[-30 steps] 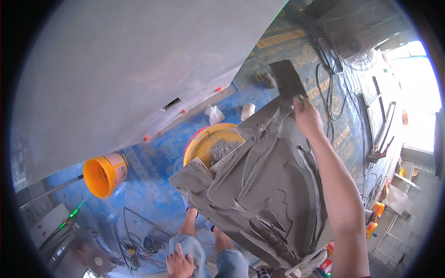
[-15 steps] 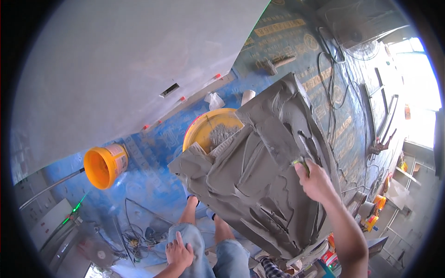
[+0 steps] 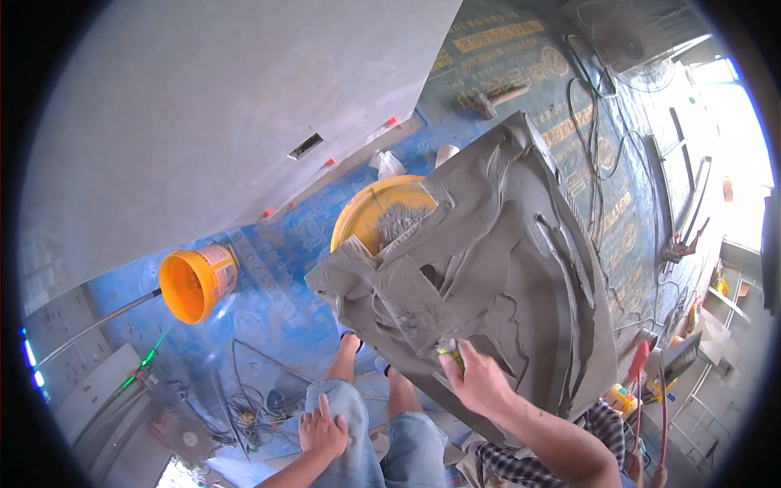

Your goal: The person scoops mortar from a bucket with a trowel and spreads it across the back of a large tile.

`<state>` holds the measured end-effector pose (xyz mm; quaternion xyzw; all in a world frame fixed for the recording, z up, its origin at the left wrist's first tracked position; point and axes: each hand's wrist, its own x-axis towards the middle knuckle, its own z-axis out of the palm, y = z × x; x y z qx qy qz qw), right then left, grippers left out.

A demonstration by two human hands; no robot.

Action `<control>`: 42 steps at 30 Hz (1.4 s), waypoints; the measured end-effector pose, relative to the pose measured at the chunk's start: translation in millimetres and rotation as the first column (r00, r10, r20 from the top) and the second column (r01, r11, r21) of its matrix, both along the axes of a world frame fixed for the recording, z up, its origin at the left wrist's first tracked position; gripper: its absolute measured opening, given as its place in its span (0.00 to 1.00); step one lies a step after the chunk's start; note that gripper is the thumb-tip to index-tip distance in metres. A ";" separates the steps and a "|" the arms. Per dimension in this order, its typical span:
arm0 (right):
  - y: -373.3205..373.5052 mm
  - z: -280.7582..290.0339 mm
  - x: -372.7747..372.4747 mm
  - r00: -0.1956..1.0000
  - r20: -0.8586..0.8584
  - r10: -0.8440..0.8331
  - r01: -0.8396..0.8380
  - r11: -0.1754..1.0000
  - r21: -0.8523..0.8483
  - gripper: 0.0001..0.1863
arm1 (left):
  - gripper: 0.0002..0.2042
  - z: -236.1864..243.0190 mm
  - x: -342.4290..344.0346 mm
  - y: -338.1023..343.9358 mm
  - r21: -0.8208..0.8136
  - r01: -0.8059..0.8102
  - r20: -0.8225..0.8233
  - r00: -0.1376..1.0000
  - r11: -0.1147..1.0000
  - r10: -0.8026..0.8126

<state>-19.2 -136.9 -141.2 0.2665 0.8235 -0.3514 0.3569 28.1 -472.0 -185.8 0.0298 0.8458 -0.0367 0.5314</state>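
Note:
My right hand [image 3: 480, 378] is closed around the green handle of a trowel [image 3: 415, 302]. Its flat blade, coated in grey, lies on the mortar near the left side of a large tilted slab [image 3: 529, 252]. Thick wet grey mortar covers the slab in ridges and smooth sweeps. My left hand [image 3: 324, 431] rests on my left thigh with its index finger stretched out, holding nothing. Beyond the slab's left edge stands a yellow tub [image 3: 355, 215] with grey mortar in it, partly hidden by the slab.
An orange-yellow bucket [image 3: 198, 285] lies at left near a grey wall [image 3: 220, 122]. Tangled cables [image 3: 260, 411] lie lower left. A hammer [image 3: 496, 99] is on the blue floor covering at the back, with a fan [image 3: 651, 75] far right. Checked cloth [image 3: 529, 470] shows at lower right.
My right hand has swept the trowel left and toward me across the mortar, leaving a smoother surface on the right. My left hand stays on my thigh. The view has shifted slightly.

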 end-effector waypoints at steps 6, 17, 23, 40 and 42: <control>84.1 -15.5 7.7 0.963 -0.250 -0.105 0.191 0.917 0.349 0.17 | 0.35 5.9 -2.8 -7.8 -0.042 0.033 0.021 0.999 0.999 -0.033; -65.1 -20.8 49.5 0.932 -0.090 -0.352 0.334 0.927 -0.171 0.26 | 0.35 -2.3 -1.0 0.2 0.042 0.106 -0.019 0.994 0.993 -0.106; -14.4 -39.0 50.7 0.958 -0.264 0.114 0.012 0.901 0.434 0.24 | 0.35 1.7 -3.6 -4.4 -0.052 0.128 0.026 0.992 0.990 -0.127; -166.9 10.5 -46.2 0.907 -0.001 -0.421 0.414 0.893 -0.177 0.20 | 0.35 -14.6 1.4 -26.2 0.085 0.188 0.013 0.982 0.978 -0.190; -177.5 -10.5 -50.6 0.901 0.014 -0.433 0.431 0.895 -0.118 0.21 | 0.33 0.8 -20.6 -3.2 0.044 0.092 0.091 0.991 0.995 -0.096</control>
